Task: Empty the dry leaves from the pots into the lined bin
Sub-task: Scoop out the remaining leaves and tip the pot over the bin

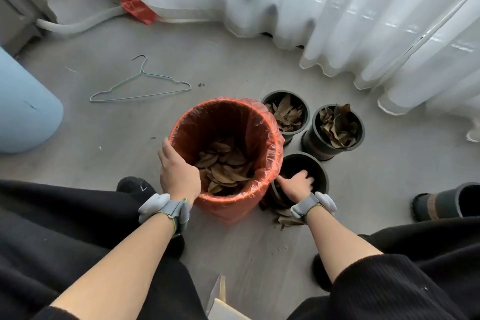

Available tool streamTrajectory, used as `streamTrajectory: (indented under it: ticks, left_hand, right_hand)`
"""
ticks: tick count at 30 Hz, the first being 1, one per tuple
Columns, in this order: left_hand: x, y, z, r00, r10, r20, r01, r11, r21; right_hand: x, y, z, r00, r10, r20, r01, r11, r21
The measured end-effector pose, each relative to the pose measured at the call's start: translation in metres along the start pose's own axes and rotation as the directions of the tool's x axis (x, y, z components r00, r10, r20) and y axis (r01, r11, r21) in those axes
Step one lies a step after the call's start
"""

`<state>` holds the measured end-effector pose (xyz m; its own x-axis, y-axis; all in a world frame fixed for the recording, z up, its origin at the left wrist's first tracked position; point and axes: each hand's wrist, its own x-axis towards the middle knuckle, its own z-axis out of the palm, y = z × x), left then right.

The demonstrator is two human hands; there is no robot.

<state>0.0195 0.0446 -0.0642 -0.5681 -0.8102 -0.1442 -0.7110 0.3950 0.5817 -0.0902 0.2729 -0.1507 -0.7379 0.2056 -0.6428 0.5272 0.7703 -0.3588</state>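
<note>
A bin (262,122) lined with an orange plastic bag stands on the floor in front of me, with dry brown leaves (223,167) at its bottom. My left hand (178,173) grips the bin's near left rim. My right hand (296,184) reaches down into the nearest black pot (318,166) just right of the bin; whether it holds leaves is hidden. Two more black pots (306,108) (315,135) behind it are full of dry leaves. A few leaves (288,218) lie on the floor under my right wrist.
A fourth pot (441,201) lies on its side at the right. A wire hanger (145,86) lies on the grey floor to the far left. White curtains (337,21) hang behind the pots. A pale blue container (23,106) stands at the left. My black-clothed knees flank the bin.
</note>
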Motion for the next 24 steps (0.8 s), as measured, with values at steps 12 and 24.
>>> streamTrajectory:
  ticks: [12,24]
  left_hand:
    - [0.004,-0.003,0.000,1.000,-0.007,-0.015,0.008,1.000,0.023]
    - [-0.001,0.001,-0.004,1.000,-0.003,0.029,0.004,1.000,-0.010]
  right_hand:
    - [0.014,-0.004,0.002,0.988,-0.153,-0.022,0.154,0.985,0.071]
    - [-0.002,0.013,-0.025,0.986,-0.080,0.145,0.049,0.977,0.206]
